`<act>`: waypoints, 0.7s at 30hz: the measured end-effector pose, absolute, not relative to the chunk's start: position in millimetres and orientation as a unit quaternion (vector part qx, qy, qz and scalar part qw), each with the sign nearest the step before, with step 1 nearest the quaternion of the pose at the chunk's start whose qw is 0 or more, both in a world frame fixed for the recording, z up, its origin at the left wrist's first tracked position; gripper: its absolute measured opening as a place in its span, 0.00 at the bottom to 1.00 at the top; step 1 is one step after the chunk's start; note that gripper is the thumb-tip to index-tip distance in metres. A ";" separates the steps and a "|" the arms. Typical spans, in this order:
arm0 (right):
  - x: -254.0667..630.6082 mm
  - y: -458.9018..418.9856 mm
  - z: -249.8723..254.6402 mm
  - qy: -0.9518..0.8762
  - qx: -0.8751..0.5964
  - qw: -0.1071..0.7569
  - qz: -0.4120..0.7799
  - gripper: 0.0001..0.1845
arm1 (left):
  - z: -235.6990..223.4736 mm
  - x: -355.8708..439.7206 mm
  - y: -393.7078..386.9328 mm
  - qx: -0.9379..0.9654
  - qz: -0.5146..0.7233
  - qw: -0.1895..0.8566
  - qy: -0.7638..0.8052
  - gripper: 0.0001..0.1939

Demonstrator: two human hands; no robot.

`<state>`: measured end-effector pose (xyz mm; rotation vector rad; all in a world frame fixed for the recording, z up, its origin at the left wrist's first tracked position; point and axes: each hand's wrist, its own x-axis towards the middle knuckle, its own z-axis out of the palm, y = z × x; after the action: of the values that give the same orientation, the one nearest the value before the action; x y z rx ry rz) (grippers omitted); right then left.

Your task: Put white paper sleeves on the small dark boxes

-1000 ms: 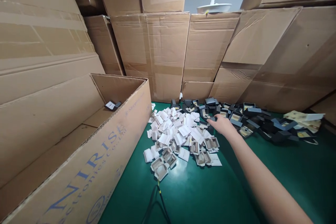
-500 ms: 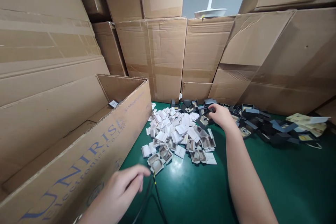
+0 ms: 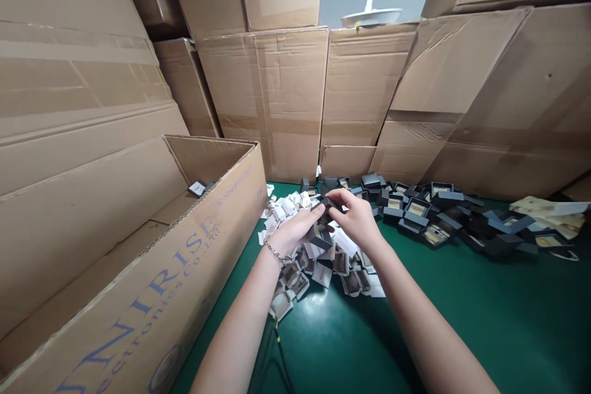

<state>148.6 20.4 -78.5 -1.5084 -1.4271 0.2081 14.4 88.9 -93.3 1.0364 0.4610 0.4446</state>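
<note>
Both my hands meet above a heap of small white paper inserts (image 3: 295, 206) on the green table (image 3: 462, 308). My left hand (image 3: 293, 231), a thin bracelet on its wrist, and my right hand (image 3: 355, 218) together grip a small black box (image 3: 322, 235), fingers closed around it. To the right lies a spread of more small black boxes (image 3: 434, 209), several open with pale cards inside.
A long open cardboard carton (image 3: 152, 271) with blue lettering stands at the left, a single black box (image 3: 199, 188) inside it. Stacked brown cartons (image 3: 286, 98) wall the back and sides. A black cable (image 3: 281, 351) runs along the near table. Folded papers (image 3: 549, 212) lie far right.
My right hand pulled back from the black pile with a box. My left hand rose from the near left and joined it over the white inserts.
</note>
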 end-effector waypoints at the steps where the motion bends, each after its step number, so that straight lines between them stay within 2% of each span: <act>1: 147.9 21.6 -79.2 -0.577 -0.619 0.524 0.099 0.13 | -92.8 13.6 89.3 0.488 0.201 0.822 0.213 0.20; 4: 151.0 27.8 -84.0 -0.521 -0.605 0.581 0.158 0.24 | -87.0 10.4 95.5 0.452 0.276 0.816 0.232 0.20; 6: 156.0 31.7 -89.5 -0.496 -0.639 0.558 0.184 0.25 | -82.5 7.6 104.2 0.385 0.348 0.817 0.252 0.21; 8: 160.4 33.6 -96.1 -0.528 -0.697 0.448 0.185 0.18 | -78.3 3.2 114.1 0.312 0.414 0.817 0.252 0.21; 10: 161.8 33.3 -102.4 -0.591 -0.737 0.274 0.180 0.13 | -74.5 -2.9 122.0 0.284 0.454 0.799 0.272 0.20; 12: 159.6 31.6 -107.3 -0.627 -0.748 0.126 0.178 0.13 | -70.8 -9.6 126.2 0.279 0.487 0.782 0.270 0.20; 13: 157.6 30.6 -108.9 -0.631 -0.750 0.080 0.182 0.16 | -69.2 -12.7 126.8 0.287 0.493 0.777 0.266 0.20; 18: 149.1 27.9 -111.8 -0.648 -0.729 -0.019 0.220 0.39 | -67.3 -20.3 122.0 0.349 0.471 0.768 0.259 0.22; 19: 148.8 28.6 -112.8 -0.650 -0.727 -0.029 0.220 0.40 | -68.2 -20.0 120.9 0.356 0.466 0.768 0.259 0.21; 21: 149.9 31.1 -115.9 -0.658 -0.726 -0.018 0.199 0.37 | -70.5 -18.2 119.2 0.362 0.458 0.768 0.264 0.20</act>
<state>149.9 31.1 -115.9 -2.3085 -2.0910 0.6337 -18.2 119.2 -70.5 0.7858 0.5722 0.9931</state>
